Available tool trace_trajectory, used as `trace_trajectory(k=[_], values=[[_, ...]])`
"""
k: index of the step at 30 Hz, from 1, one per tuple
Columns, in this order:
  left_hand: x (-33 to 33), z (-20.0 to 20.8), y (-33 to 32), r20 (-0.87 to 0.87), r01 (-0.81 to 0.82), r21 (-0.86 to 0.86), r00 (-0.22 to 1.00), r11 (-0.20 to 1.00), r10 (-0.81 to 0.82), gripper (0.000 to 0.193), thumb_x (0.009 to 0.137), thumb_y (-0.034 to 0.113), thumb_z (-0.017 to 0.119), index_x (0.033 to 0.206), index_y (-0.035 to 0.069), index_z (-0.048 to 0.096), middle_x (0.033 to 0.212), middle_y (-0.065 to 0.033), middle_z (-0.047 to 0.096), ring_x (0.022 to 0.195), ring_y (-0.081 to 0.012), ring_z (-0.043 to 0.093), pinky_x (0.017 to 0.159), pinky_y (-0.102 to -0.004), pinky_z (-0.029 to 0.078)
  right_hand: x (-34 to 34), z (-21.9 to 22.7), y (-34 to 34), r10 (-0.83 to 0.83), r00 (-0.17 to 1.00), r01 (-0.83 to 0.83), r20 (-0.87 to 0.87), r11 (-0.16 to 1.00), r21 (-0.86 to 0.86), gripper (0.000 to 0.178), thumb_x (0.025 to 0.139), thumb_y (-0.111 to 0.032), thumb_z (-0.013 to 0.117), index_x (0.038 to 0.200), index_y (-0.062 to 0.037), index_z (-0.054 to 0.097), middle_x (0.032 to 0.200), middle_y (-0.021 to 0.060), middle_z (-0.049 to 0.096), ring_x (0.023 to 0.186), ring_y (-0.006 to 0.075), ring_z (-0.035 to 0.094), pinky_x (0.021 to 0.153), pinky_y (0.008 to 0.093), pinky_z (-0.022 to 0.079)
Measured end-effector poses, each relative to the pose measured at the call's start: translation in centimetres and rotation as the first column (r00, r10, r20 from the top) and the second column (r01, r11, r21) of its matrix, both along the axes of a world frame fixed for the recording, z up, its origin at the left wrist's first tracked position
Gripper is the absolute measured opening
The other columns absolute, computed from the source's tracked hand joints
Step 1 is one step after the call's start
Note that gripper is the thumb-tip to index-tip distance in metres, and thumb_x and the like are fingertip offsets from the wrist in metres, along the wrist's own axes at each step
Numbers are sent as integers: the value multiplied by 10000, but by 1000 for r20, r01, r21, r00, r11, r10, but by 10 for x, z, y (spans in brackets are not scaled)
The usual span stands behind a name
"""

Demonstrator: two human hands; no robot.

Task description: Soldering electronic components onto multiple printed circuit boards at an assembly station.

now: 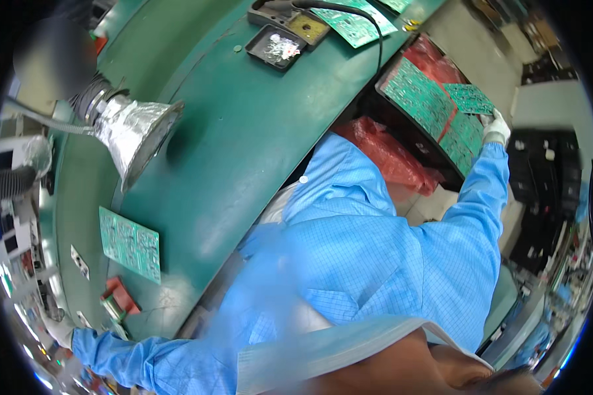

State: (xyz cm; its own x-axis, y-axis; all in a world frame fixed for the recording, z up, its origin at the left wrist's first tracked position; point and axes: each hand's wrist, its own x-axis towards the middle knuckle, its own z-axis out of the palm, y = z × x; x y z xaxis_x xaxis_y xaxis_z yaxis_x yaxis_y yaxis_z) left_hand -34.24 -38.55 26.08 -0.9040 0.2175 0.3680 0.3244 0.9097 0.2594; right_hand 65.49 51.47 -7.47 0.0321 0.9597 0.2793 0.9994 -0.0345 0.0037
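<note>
My right hand, in a white glove, is at the far right with its fingers closed on the edge of a green circuit board. That board is tilted over a black bin, where several more green circuit boards lie among red plastic sheeting. My left hand, also gloved in white, reaches out to the far left past the green bench. Its fingers are small and unclear near the picture's rim, so anything in them cannot be made out. Nearest to it is a solder spool on a red holder.
On the green bench lies another circuit board. A foil-wrapped fume hood hangs above it. At the far end are a black tray with scraps, a yellow sponge and a circuit board; a black cable droops over the edge.
</note>
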Motion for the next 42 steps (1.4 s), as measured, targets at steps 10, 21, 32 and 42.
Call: trace_trajectory(k=[10,21,32,42], values=[[301,51,-3,40,242,357,961,902,-274,965,707,-162,716,1590,4,365,1523,-192,504,1368,-302,536,1137,-378,445,-45,94,69,409,356,-118,-840,912,394,339,1022,-12,530,1335,56,638,1325,222,641,1133,328,683,982,432,596],[397,-103,247,231,388,526,791,757,-566,156,1005,140,560,935,7,601,894,-53,571,813,-158,533,709,-314,437,-159,65,245,161,-684,-131,-712,933,336,228,1023,-88,567,1181,37,673,1195,211,720,1089,329,708,979,438,605],[414,-213,315,758,-374,580,573,724,-312,185,1059,276,606,1020,96,596,726,57,493,495,-48,374,448,-241,289,-303,56,383,50,-794,-58,-606,986,157,256,1013,-67,581,1243,13,660,1273,197,700,1144,363,683,1000,493,587],[387,-215,297,139,292,-133,952,947,-273,407,984,53,582,1373,-64,563,1312,-207,640,1269,-362,593,1113,-406,451,-266,64,400,63,997,-59,-35,992,109,706,955,-518,678,1413,9,574,1336,130,695,1192,268,668,1019,348,514]])
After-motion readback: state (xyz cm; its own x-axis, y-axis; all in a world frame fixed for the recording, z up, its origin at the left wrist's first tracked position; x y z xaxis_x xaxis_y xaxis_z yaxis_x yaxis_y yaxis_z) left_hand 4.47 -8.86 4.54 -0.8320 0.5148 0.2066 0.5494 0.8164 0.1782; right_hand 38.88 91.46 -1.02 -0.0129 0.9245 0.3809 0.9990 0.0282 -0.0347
